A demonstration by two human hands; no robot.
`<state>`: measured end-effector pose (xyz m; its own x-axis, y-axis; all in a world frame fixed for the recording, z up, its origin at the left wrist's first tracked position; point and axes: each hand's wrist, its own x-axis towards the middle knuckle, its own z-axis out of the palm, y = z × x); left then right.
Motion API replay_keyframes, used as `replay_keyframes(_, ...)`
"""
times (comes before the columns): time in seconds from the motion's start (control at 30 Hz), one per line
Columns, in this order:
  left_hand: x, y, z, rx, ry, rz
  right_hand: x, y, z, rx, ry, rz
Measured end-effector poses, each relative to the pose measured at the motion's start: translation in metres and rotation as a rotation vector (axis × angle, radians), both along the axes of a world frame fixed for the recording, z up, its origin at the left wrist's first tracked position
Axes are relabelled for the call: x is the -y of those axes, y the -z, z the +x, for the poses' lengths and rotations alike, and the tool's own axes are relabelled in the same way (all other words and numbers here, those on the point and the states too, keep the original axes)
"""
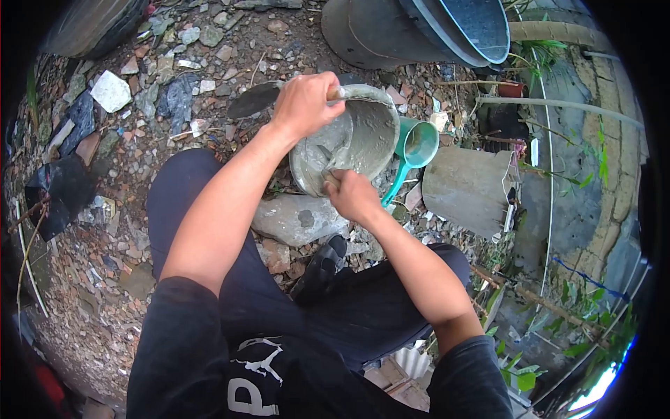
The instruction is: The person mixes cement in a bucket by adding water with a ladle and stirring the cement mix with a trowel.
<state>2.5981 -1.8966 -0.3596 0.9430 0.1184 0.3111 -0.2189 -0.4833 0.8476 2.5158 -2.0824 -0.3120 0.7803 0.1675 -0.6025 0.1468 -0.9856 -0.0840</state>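
Note:
A tilted bucket (380, 143), coated with wet grey cement, has its mouth turned toward me. My left hand (305, 105) is at its upper rim, closed around a trowel. The tan handle end pokes out on the right of the fist, and the dark rounded blade (252, 100) extends to the left. Down at the bucket's lower inside edge, my right hand (351, 197) is closed, its fingertips smeared with cement. Whatever those fingers hold is hard to make out against the grey mix (328, 150). A green dipper (420, 144) stands against the bucket's right side.
A large grey stone (299, 219) lies just below the bucket. Bigger nested buckets (391, 35) stand at the top. To the right is a grey, upturned-looking container (466, 187). Broken rubble (115, 237) and black plastic (63, 192) cover the ground at left; plants edge the right.

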Motion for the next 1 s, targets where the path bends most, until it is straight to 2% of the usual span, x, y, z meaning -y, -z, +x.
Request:
replay_keyframes(0.07,-0.004,0.001,0.000,-0.048,-0.023,-0.002,0.009,0.001,0.013,-0.038,0.168,0.183)
replay_keyframes(0.13,-0.006,0.003,0.002,-0.031,-0.037,-0.010,0.017,0.004,0.024,-0.022,0.176,0.222)
replay_keyframes(0.2,-0.004,0.002,0.003,-0.028,-0.032,-0.015,0.027,0.012,0.034,0.021,0.124,0.449)
replay_keyframes(0.23,-0.003,-0.002,0.002,-0.027,-0.028,-0.019,0.025,0.008,0.040,-0.090,0.228,0.396)
replay_keyframes(0.33,-0.007,-0.011,0.002,-0.132,0.016,-0.002,0.041,0.014,0.057,-0.228,0.302,0.348)
replay_keyframes(0.4,-0.008,-0.010,0.001,-0.136,0.021,-0.030,0.050,0.017,0.064,-0.161,0.292,0.308)
replay_keyframes(0.47,-0.008,-0.009,0.001,-0.128,0.014,-0.023,0.043,0.000,0.067,0.025,0.261,0.172)
replay_keyframes(0.53,-0.007,-0.008,0.003,-0.123,0.007,-0.020,0.040,-0.002,0.068,0.108,0.245,0.199)
replay_keyframes(0.6,-0.006,-0.007,0.004,-0.098,-0.010,-0.002,0.036,-0.009,0.070,0.281,0.113,0.249)
replay_keyframes(0.63,-0.006,-0.008,0.002,-0.101,-0.005,-0.003,0.034,-0.011,0.066,0.279,0.117,0.247)
replay_keyframes(0.7,-0.008,-0.010,0.003,-0.119,0.008,-0.003,0.023,-0.013,0.058,0.296,-0.014,-0.082)
replay_keyframes(0.8,-0.007,-0.010,0.002,-0.110,0.008,-0.025,0.025,0.012,0.039,0.169,-0.050,-0.176)
replay_keyframes(0.87,-0.006,-0.002,0.003,-0.073,-0.001,-0.030,0.020,0.011,0.031,0.091,-0.023,-0.192)
replay_keyframes(0.97,-0.006,-0.007,0.005,-0.082,-0.005,-0.024,0.013,-0.010,0.033,-0.035,0.066,0.118)
replay_keyframes(1.0,-0.007,-0.010,0.004,-0.133,0.004,-0.013,0.012,-0.009,0.034,-0.036,0.067,0.119)
